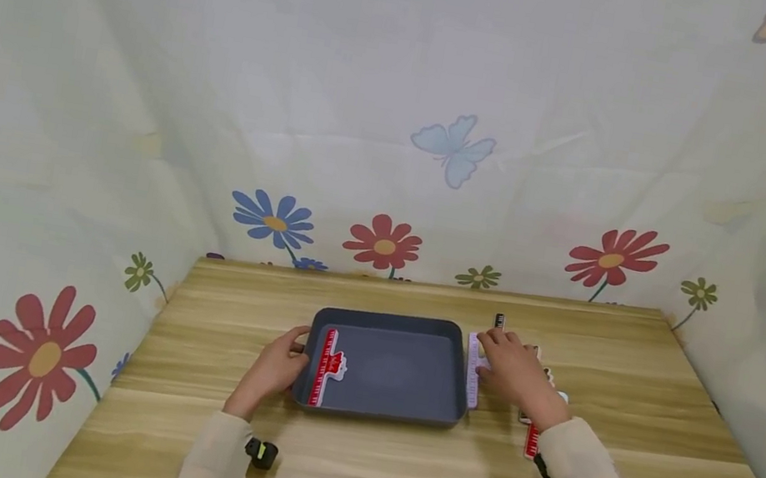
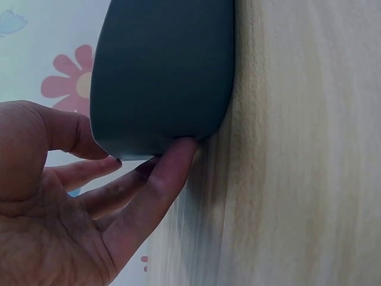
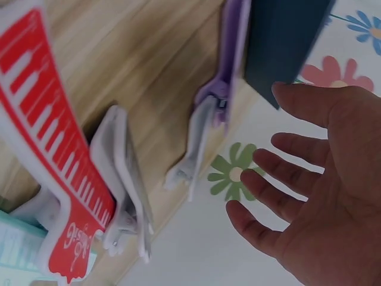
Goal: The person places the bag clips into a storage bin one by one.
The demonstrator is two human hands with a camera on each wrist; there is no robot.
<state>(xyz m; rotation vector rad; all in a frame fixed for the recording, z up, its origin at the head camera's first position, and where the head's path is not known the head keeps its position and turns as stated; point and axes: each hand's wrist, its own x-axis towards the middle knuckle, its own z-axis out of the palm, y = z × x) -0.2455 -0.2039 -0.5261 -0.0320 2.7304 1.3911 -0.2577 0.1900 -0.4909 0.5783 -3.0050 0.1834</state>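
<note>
A dark grey rectangular tray (image 1: 368,416) lies on the table with a red piano-key clip (image 1: 325,365) along its left inner side. My left hand (image 1: 279,361) holds the tray's left end, fingertips against its outer wall (image 2: 164,77). Beside the tray's right wall is a purple piano-key clip (image 1: 472,372). Over that clip is my right hand (image 1: 516,371), thumb and fingers spread, nothing held between them. In the right wrist view the relaxed right fingers (image 3: 286,179) show apart from the purple clip (image 3: 223,77), with the thumb near the tray's wall (image 3: 286,42).
Right of the tray, partly under the right forearm, are several more clips: a black one (image 1: 499,321), a red one (image 1: 532,442), and a white-edged one (image 3: 122,173). A pale teal piece (image 3: 24,250) lies by the red clip. Flower-printed cloth (image 1: 392,181) encloses the wooden table (image 1: 344,469).
</note>
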